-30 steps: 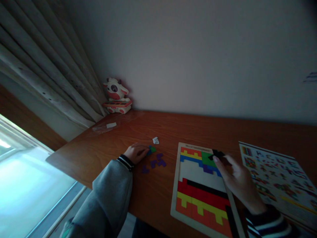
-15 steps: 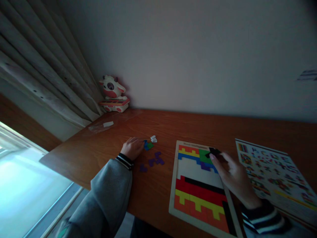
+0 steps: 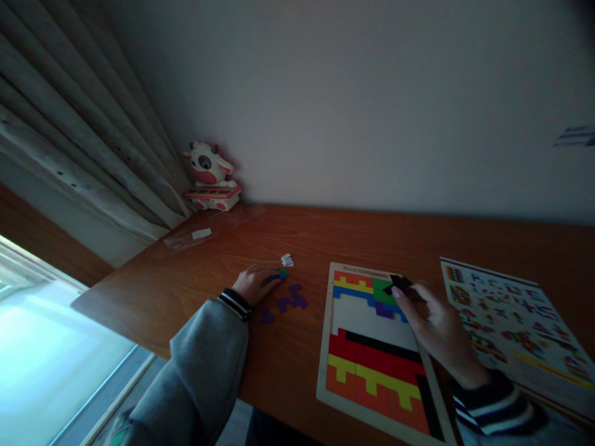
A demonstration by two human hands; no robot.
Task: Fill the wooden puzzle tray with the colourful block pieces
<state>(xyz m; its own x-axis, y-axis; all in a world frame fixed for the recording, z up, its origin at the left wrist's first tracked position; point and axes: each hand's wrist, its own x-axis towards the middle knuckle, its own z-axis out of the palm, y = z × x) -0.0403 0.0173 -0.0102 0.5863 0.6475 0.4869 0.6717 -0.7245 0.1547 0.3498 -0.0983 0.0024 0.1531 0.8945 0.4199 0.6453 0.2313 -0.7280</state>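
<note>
A wooden puzzle board (image 3: 327,347) lies on the brown desk, partly filled with coloured blocks and bare white in its middle. My right hand (image 3: 437,328) pinches a black puzzle piece (image 3: 398,284) over the board's upper right corner. My left hand (image 3: 255,283) rests on the desk to the left, its fingers closed over a blue and green piece (image 3: 280,273). Three loose purple pieces (image 3: 292,301) lie just right of that hand.
A printed pattern sheet (image 3: 511,322) lies right of the board. A toy cow (image 3: 210,176) stands in the back corner by the curtain (image 3: 79,136). A small white bit (image 3: 287,260) and a clear bag with a white label (image 3: 195,236) lie on the desk (image 3: 186,291).
My left hand drew the blue and green piece back and shifted slightly. My right hand stays over the board's top right corner with the black piece.
</note>
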